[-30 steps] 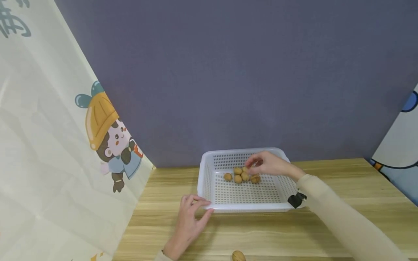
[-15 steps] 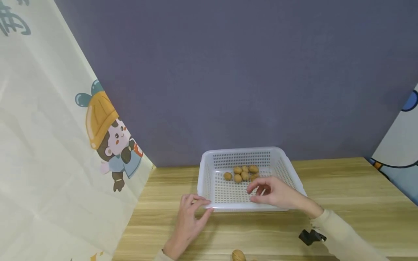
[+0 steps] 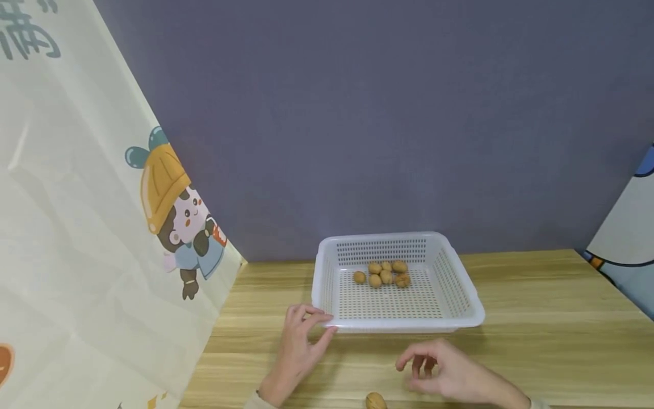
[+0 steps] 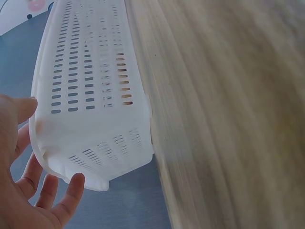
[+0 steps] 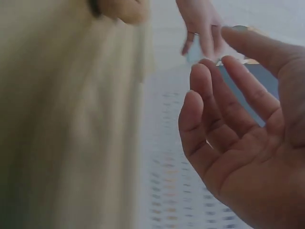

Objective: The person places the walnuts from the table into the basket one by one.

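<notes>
Several brown walnuts (image 3: 386, 276) lie in a group on the floor of a white perforated plastic basket (image 3: 398, 325). At the basket's near left corner, my left hand (image 3: 298, 352) pinches the rim between thumb and fingers; the left wrist view has the thumb and fingers about the basket (image 4: 90, 119). My right hand (image 3: 449, 369) hovers over the table in front of the basket, fingers loosely bent with nothing in them, as the right wrist view also shows for the right hand (image 5: 238, 138). Left of it, a loose walnut (image 3: 375, 401) is cut off by the lower frame edge.
The basket stands on a wood-grain table (image 3: 536, 318), close to a dark grey-blue panel (image 3: 383, 113) behind. A pale sheet with a printed cartoon figure (image 3: 186, 221) rises on the left. Another printed sheet (image 3: 628, 227) borders the right.
My right hand has withdrawn from over the walnuts, across the near rim, to the table in front. One more walnut shows in the basket. The left hand stays at the corner.
</notes>
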Tool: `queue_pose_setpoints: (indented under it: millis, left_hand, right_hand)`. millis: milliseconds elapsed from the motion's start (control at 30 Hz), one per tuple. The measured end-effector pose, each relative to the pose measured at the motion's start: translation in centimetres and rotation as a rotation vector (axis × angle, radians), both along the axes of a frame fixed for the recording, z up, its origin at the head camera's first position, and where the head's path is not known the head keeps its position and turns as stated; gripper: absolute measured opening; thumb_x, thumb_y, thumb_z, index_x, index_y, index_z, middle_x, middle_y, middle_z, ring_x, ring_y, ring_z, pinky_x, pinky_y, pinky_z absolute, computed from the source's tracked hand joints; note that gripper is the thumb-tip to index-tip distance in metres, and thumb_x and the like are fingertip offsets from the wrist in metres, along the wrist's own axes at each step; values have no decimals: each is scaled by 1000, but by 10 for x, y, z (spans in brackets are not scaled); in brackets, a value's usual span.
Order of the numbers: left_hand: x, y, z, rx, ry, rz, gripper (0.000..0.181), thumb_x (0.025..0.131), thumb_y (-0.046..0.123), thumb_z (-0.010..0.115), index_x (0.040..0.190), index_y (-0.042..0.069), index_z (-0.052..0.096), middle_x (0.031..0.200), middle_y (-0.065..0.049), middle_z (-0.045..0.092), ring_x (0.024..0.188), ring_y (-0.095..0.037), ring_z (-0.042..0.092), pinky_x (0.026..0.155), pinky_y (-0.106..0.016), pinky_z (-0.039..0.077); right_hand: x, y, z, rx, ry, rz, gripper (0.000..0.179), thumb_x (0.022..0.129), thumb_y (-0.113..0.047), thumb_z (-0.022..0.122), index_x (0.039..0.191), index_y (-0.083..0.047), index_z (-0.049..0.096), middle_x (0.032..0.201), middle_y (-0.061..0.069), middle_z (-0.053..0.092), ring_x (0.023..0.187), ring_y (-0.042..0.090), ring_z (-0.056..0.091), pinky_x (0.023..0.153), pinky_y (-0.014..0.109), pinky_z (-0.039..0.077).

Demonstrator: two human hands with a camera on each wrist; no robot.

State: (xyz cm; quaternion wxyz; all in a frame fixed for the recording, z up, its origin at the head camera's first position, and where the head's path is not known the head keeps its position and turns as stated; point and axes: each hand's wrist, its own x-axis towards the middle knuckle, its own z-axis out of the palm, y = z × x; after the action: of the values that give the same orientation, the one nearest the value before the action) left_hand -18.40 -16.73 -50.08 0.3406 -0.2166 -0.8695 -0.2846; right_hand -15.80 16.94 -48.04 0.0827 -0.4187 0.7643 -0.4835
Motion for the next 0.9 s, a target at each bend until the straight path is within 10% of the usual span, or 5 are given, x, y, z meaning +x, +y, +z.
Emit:
queue_pose_setpoints:
  millis: [367,900]
  left_hand:
    - [0,-1,1,-3,9,15,24,81,29,90,101,21,80,108,6,68,107,-14,55,85,-31,53]
    - [1,1,0,-5,-9,12,23,81,29,90,101,21,80,108,6,68,106,-13,54,85,-30,52]
  right_hand:
    - [11,6,-29,7,-524,130,30,96,-7,73,126,-6,70,92,-5,71,74,-1,62,62,20,51]
    - [12,8,-39,29,-564,179,25,96,-14,76,121,-8,73,101,-10,72,88,-1,64,74,21,55]
